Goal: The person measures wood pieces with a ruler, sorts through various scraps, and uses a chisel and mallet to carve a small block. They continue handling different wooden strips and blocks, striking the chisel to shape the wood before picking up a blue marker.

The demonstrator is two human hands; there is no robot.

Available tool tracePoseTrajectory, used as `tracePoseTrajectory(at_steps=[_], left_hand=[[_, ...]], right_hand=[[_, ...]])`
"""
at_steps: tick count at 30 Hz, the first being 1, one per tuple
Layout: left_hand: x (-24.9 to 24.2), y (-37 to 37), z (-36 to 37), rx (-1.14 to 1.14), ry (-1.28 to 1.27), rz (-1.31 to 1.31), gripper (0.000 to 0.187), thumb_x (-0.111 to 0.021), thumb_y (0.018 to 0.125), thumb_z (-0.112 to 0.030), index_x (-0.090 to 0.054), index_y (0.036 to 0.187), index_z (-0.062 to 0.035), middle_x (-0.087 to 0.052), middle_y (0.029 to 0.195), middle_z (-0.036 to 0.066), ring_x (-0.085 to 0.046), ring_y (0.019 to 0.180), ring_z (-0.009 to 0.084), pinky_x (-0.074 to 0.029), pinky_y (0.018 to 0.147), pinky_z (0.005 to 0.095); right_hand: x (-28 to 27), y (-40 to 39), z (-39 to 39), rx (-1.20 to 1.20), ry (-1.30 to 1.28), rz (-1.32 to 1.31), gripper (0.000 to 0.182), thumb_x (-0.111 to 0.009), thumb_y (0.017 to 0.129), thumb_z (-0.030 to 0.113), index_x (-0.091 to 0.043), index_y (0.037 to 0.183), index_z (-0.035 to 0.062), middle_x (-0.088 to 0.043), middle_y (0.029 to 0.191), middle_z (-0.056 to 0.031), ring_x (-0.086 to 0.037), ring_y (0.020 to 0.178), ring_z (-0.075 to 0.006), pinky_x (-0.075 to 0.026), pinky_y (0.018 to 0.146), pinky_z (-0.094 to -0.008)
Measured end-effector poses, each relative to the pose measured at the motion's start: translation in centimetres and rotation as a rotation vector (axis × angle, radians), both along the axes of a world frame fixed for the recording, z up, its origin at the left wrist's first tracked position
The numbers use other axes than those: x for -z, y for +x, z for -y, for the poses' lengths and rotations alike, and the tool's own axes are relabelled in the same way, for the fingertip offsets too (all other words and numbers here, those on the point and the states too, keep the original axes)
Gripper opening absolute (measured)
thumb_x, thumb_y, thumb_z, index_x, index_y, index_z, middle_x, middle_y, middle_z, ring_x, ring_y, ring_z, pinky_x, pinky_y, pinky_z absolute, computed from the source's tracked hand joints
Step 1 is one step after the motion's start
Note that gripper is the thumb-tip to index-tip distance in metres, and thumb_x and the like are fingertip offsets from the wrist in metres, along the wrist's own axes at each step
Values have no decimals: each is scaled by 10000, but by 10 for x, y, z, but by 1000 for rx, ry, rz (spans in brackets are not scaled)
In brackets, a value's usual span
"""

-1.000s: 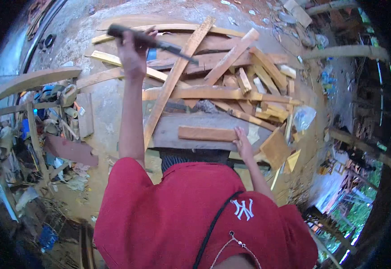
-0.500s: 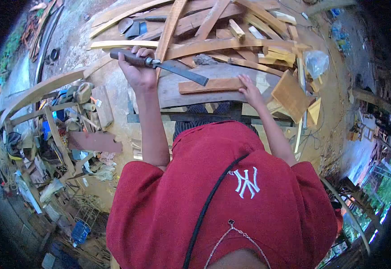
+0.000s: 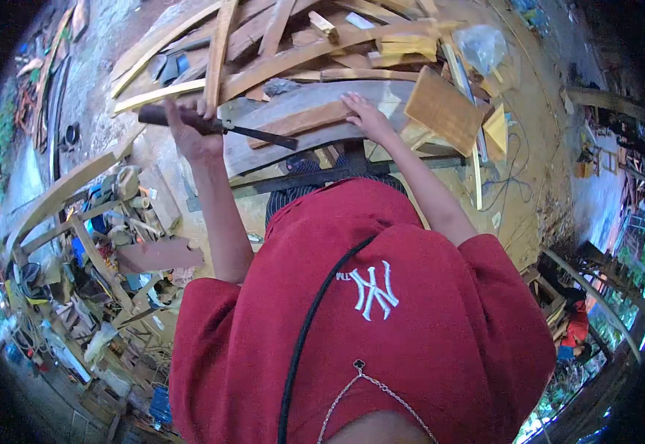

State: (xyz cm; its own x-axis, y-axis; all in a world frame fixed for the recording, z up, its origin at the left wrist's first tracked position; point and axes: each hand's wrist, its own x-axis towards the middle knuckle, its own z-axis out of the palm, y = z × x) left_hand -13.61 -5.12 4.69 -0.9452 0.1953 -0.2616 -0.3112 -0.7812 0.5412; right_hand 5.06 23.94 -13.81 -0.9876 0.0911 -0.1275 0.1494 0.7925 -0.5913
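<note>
My left hand (image 3: 198, 139) is closed, palm up, around the dark handle of a chisel (image 3: 263, 136). Its flat metal blade points right, the tip overlapping the near edge of a short wooden block (image 3: 300, 122) in this view. That block lies on a broad grey, weathered plank (image 3: 319, 94). At the block's right end, my right hand (image 3: 369, 117) grips it with the fingers over the top. A square brown board (image 3: 443, 111) sits tilted just right of this hand.
Beyond the plank lie long wooden strips (image 3: 322, 59) in a crossed pile. A clear plastic bag (image 3: 483, 48) rests at the back right. On the left, a wooden frame (image 3: 97, 240) stands amid clutter. A cable (image 3: 515, 166) runs over the ground at right.
The view has shifted and turned, so the bench contents appear farther left. The chisel's tip has moved from the block's far side to its near edge. Both hands keep their holds.
</note>
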Motion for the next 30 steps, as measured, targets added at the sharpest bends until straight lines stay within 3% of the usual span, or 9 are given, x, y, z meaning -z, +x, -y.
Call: tracePoseTrajectory(at_steps=[4,6,9,10,13,16,18,24,30], left_hand=[[-19,-1,-44,230,-801,-231,265,-717,785,-246,-588,851,-24,-589,670,32,-557,558,117,-433,530,235],[-11,3,-73,343,-792,-507,331,-701,789,-147,-602,1048,34,-669,879,85,-630,798,150,-474,727,254],[7,15,-109,595,-1233,-949,349,-686,771,-81,-593,1102,-19,-671,887,101,-615,787,128,-489,732,281],[8,32,-124,550,-1084,-1092,365,-698,759,-111,-596,1104,-47,-668,896,118,-634,805,151,-497,725,309],[46,73,-157,570,-1234,-1146,382,-708,664,-261,-623,1011,-126,-636,865,168,-606,811,359,-495,703,412],[46,105,-165,723,-1343,-1069,231,-688,660,-295,-630,784,-109,-629,743,161,-615,742,353,-494,659,429],[55,110,-170,845,-1473,-1135,290,-714,645,-279,-650,867,-102,-647,772,149,-613,732,363,-493,666,432],[66,96,-150,927,-1321,-1086,336,-680,661,-296,-669,955,-134,-656,819,157,-620,767,361,-505,710,430],[86,83,-134,887,-1330,-1160,352,-670,658,-321,-665,952,-127,-649,810,176,-615,753,375,-503,694,435]], right_hand=[[-6,0,-4,-48,117,-20,549,-607,825,219,-418,1326,99,-451,1312,-167,-394,1240,-341,-352,1020,-399],[-13,0,-5,-65,159,-31,550,-619,813,234,-435,1310,86,-461,1298,-167,-406,1227,-342,-359,1011,-400],[0,8,-1,3,132,-48,537,-606,819,249,-442,1301,78,-452,1306,-174,-391,1239,-344,-353,1016,-399],[4,10,0,24,135,-143,486,-606,806,235,-486,1249,76,-487,1258,-180,-415,1218,-339,-382,982,-405],[3,15,-1,47,108,-185,324,-591,774,194,-597,1068,60,-577,1097,-203,-500,1111,-336,-453,880,-423],[-31,25,-15,24,136,43,164,-534,732,146,-625,763,12,-627,814,-229,-605,774,-391,-493,717,-430],[-34,36,-19,369,-234,-123,196,-552,769,144,-641,864,-2,-629,805,-223,-633,698,-343,-509,670,-379],[-114,33,-12,357,-615,-56,262,-509,931,206,-632,1066,18,-670,851,-97,-633,707,-133,-506,662,-271],[-150,15,27,253,-714,19,382,-505,939,324,-543,1198,46,-613,851,-53,-596,647,-102,-493,590,-230]])
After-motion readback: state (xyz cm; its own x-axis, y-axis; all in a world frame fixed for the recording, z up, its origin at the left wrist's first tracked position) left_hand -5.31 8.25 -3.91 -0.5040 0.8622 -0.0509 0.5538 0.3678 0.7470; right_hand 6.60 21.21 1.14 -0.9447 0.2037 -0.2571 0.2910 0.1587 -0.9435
